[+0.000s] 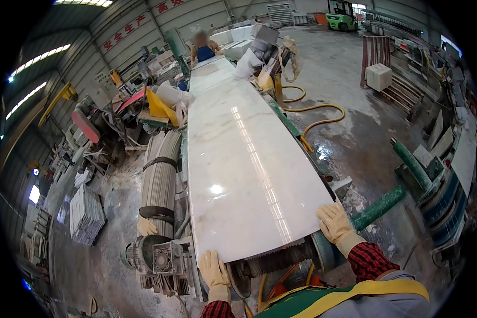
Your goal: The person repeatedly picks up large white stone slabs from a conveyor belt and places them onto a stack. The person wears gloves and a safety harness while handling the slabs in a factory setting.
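Note:
A long, glossy white stone slab [233,159] lies flat on a machine bed and stretches away from me. My left hand [213,269], in a cream work glove, rests at the slab's near left corner with its fingers stretched forward. At the near right corner, my right hand [334,222] wears a matching glove, its fingers laid out over the edge. Both hands look open; whether a thumb hooks under the stone is hidden. Beneath the slab's near end sits a dark ridged roller [273,258].
Left of the bed are a motor [161,259], a loose glove [147,226] and a strapped bundle of strips [161,175]. A green cylinder [379,208] juts out at right. A yellow hose [323,111] curls over the wet floor. Another person [204,49] stands at the far end.

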The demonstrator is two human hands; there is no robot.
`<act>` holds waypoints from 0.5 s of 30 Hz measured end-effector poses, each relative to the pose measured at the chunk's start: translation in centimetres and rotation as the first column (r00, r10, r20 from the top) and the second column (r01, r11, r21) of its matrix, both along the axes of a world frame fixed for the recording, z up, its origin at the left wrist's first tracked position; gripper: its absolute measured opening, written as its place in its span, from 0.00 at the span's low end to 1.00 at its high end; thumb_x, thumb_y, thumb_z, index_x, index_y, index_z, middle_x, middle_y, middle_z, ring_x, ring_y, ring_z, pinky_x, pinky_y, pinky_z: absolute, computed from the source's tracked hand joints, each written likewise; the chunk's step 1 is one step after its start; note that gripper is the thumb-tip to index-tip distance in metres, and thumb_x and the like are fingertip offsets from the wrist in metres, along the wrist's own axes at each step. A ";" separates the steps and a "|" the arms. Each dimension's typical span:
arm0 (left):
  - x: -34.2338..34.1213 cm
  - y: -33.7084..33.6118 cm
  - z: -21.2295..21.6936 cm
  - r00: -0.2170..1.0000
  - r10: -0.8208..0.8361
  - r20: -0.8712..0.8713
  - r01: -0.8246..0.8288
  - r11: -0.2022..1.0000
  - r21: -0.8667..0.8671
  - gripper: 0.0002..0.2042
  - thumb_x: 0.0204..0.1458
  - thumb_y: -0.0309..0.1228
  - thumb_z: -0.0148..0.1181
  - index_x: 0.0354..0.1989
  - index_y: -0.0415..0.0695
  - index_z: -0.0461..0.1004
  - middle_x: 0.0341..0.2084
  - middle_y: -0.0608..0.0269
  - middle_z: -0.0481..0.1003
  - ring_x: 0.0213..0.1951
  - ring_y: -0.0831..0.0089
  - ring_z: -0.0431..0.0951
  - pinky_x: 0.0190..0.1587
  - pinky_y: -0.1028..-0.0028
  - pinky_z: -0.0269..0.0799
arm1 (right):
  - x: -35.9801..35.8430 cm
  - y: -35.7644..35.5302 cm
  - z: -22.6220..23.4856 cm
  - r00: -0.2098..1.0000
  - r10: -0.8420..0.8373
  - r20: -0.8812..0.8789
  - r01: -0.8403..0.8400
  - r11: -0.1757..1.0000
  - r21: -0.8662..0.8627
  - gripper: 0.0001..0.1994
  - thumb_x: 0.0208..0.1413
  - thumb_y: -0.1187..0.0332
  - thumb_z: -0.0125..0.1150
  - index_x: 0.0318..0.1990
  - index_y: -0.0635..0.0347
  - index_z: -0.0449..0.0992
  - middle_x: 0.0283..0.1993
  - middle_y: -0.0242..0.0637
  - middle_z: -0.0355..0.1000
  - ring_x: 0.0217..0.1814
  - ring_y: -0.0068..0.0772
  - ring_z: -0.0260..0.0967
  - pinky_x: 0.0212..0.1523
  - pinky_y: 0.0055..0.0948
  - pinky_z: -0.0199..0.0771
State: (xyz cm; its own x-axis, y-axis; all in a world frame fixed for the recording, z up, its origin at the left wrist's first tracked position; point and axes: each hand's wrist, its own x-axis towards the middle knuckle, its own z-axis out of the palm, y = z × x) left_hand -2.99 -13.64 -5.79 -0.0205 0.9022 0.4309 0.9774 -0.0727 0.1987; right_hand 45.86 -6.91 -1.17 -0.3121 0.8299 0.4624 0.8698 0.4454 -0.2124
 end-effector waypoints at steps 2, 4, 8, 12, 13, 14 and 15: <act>0.1 0.0 0.1 1.000 -0.003 0.004 0.003 1.000 0.002 0.23 0.60 0.31 0.62 0.64 0.40 0.73 0.65 0.38 0.71 0.66 0.34 0.67 0.72 0.42 0.59 | 0.1 -0.1 0.0 1.000 0.003 -0.007 -0.003 1.000 0.000 0.14 0.57 0.67 0.62 0.51 0.56 0.76 0.55 0.43 0.76 0.58 0.49 0.72 0.64 0.51 0.66; 0.3 0.0 0.4 1.000 -0.006 0.007 0.006 1.000 0.000 0.23 0.60 0.31 0.62 0.64 0.40 0.73 0.64 0.38 0.71 0.65 0.34 0.67 0.71 0.42 0.60 | 0.0 -0.2 0.2 1.000 -0.002 -0.006 0.002 1.000 0.011 0.14 0.57 0.67 0.63 0.50 0.56 0.76 0.55 0.43 0.75 0.58 0.49 0.72 0.64 0.50 0.66; 0.6 -0.1 1.0 1.000 -0.002 0.007 0.002 1.000 -0.007 0.23 0.60 0.31 0.62 0.63 0.39 0.73 0.64 0.38 0.71 0.64 0.34 0.68 0.70 0.42 0.60 | -0.1 -0.4 0.4 1.000 -0.014 0.003 0.014 1.000 0.025 0.15 0.56 0.67 0.63 0.50 0.56 0.76 0.54 0.42 0.75 0.58 0.49 0.72 0.65 0.50 0.66; 0.7 -0.2 1.2 1.000 -0.018 0.013 0.018 1.000 -0.007 0.22 0.59 0.31 0.62 0.63 0.39 0.73 0.64 0.38 0.71 0.63 0.34 0.68 0.70 0.42 0.61 | 0.0 -0.6 0.1 1.000 -0.017 0.008 0.017 1.000 0.024 0.15 0.57 0.66 0.62 0.51 0.56 0.76 0.54 0.42 0.75 0.58 0.49 0.72 0.66 0.50 0.65; 0.5 -0.3 0.9 1.000 -0.019 0.002 0.019 1.000 0.016 0.22 0.59 0.31 0.62 0.62 0.39 0.73 0.63 0.38 0.71 0.63 0.34 0.68 0.70 0.42 0.61 | 0.0 -0.6 0.2 1.000 -0.013 0.008 0.012 1.000 0.006 0.14 0.57 0.66 0.62 0.51 0.56 0.76 0.54 0.42 0.75 0.58 0.49 0.72 0.66 0.50 0.65; 0.3 -0.4 0.5 1.000 -0.020 -0.009 0.020 0.999 0.040 0.22 0.59 0.31 0.62 0.62 0.39 0.73 0.63 0.38 0.71 0.63 0.34 0.68 0.69 0.42 0.61 | -0.1 -0.6 0.3 1.000 -0.008 0.008 0.008 1.000 -0.013 0.14 0.57 0.66 0.62 0.51 0.56 0.76 0.55 0.42 0.75 0.59 0.49 0.72 0.66 0.50 0.65; 0.1 -0.6 0.2 1.000 -0.020 -0.021 0.022 0.998 0.063 0.23 0.58 0.31 0.62 0.62 0.39 0.73 0.63 0.37 0.71 0.63 0.34 0.69 0.69 0.42 0.61 | -0.1 -0.6 0.4 1.000 -0.004 0.007 0.004 1.000 -0.031 0.14 0.57 0.66 0.62 0.51 0.56 0.76 0.55 0.43 0.75 0.59 0.49 0.72 0.66 0.50 0.65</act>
